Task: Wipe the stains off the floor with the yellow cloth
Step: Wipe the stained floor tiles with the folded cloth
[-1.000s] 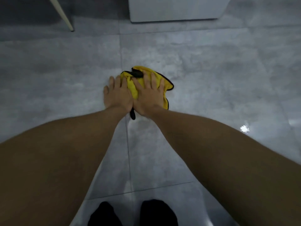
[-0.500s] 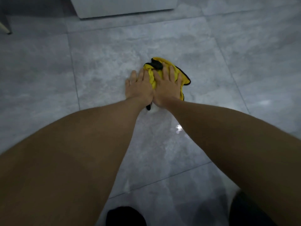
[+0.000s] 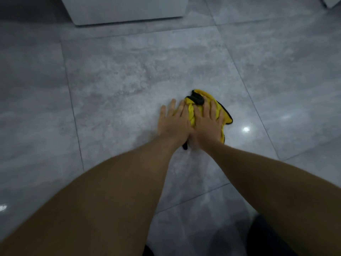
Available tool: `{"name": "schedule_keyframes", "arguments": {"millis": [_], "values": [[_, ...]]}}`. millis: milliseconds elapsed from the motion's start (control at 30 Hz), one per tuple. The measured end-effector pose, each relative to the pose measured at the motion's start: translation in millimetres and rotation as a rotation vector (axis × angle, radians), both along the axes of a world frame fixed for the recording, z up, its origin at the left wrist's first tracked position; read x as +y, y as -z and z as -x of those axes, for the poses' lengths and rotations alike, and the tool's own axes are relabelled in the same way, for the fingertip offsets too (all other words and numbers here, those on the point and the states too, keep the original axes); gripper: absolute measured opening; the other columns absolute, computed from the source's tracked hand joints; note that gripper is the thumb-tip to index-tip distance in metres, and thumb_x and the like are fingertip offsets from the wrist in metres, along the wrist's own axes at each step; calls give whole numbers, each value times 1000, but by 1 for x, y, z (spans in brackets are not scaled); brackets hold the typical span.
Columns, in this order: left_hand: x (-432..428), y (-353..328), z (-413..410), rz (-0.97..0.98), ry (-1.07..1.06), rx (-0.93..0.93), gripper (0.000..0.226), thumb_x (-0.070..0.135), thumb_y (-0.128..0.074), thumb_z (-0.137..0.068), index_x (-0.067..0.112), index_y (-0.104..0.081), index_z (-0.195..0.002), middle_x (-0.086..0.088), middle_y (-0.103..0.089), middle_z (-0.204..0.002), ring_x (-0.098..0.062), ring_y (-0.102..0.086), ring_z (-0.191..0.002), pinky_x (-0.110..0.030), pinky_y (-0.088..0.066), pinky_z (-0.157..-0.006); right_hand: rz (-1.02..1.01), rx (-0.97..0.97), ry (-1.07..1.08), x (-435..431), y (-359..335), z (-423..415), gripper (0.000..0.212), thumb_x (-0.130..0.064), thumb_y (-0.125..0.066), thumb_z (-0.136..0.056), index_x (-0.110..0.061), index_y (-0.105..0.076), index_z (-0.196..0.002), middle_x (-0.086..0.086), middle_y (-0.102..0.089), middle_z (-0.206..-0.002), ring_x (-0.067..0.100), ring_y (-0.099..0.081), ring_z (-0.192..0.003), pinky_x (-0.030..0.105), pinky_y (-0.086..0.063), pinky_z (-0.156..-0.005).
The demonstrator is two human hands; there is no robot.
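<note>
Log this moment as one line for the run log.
step: wiping | left hand: flat on yellow cloth | right hand: flat on cloth | cloth: bunched on grey tile floor | stains: none discernible

Yellow cloth (image 3: 215, 109), black-edged and bunched, pressed flat on grey tiled floor (image 3: 129, 85) by both hands side by side. Left hand (image 3: 174, 122) partly on cloth, outer fingers on tile. Right hand (image 3: 208, 126) spread over cloth. White cabinet base (image 3: 127, 10) seen beyond.
</note>
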State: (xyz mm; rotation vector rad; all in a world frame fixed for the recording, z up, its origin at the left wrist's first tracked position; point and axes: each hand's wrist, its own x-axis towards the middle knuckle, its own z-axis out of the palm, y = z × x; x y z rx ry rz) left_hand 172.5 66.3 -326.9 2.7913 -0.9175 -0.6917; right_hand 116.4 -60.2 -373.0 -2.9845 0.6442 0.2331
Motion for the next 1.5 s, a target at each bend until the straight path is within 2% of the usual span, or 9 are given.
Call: {"name": "schedule_keyframes", "arguments": {"millis": [100, 233, 333, 500, 767, 900, 1100, 1300, 1500], "values": [[13, 0, 25, 6, 51, -31, 62, 39, -17, -103, 16, -1, -159, 3, 4, -168, -26, 12, -152, -53, 5, -120, -14, -22, 13, 16, -4, 30, 80, -67, -29, -88, -31, -21, -159, 12, -5, -171, 33, 5, -156, 65, -2, -121], [37, 1, 51, 26, 52, -35, 64, 38, -17, -103, 12, 1, -158, -1, 5, -168, -26, 12, -152, -53, 5, -121, 14, -19, -2, 43, -8, 56, 77, -65, -34, -90, -33, -19, -158, 13, -6, -170, 35, 2, -156, 66, -7, -120], [65, 7, 62, 50, -20, -67, 64, 37, -15, -103, 10, 4, -157, -4, 4, -168, -24, 11, -152, -50, 5, -121, 35, 11, -33, 67, -9, 61, 80, -67, -42, -91, -32, -19, -159, 13, -4, -170, 38, 2, -156, 67, -5, -120], [125, 12, 64, 42, -93, -122, 68, 39, -1, -97, 7, 2, -157, -7, 0, -167, -24, 7, -153, -48, 6, -121, 9, 2, -110, 119, -14, 54, 74, -66, -39, -94, -30, -24, -158, 14, -4, -170, 40, 2, -156, 67, 0, -120], [267, 7, 56, -60, -282, -209, 72, 41, -4, -96, 2, -9, -157, -13, -9, -166, -27, -2, -153, -50, -2, -121, -90, -72, -404, 247, -17, 16, 75, -70, -30, -92, -32, -31, -156, 18, -16, -169, 44, -8, -155, 71, -2, -118], [347, 6, 61, -200, -409, -182, 73, 43, 1, -96, 3, 2, -157, -12, 2, -167, -25, 7, -153, -49, -1, -122, -175, -132, -559, 325, -15, 5, 72, -69, -40, -95, -31, -37, -156, 19, -21, -168, 45, -11, -155, 72, -5, -117], [441, 3, 99, -306, -653, -139, 73, 42, -3, -95, 3, 8, -155, -13, 10, -166, -24, 12, -152, -45, 4, -122, -272, -41, -761, 427, -16, 10, 75, -71, -38, -92, -37, -30, -158, 12, -7, -172, 39, 3, -156, 67, 9, -119], [457, 3, 127, -278, -771, -114, 80, 44, 3, -88, -2, 3, -155, -17, 6, -165, -28, 6, -153, -43, 4, -122, -311, -4, -876, 452, -12, 24, 71, -67, -40, -93, -39, -30, -157, 8, -10, -171, 36, 4, -156, 66, 9, -119], [437, 4, 80, -238, -786, -128, 78, 43, -5, -91, -1, -4, -155, -16, 0, -166, -27, 2, -153, -44, 3, -122, -313, 4, -909, 433, -13, -25, 74, -69, -42, -92, -42, -23, -158, 5, -9, -171, 33, 2, -156, 64, 9, -120]]}}
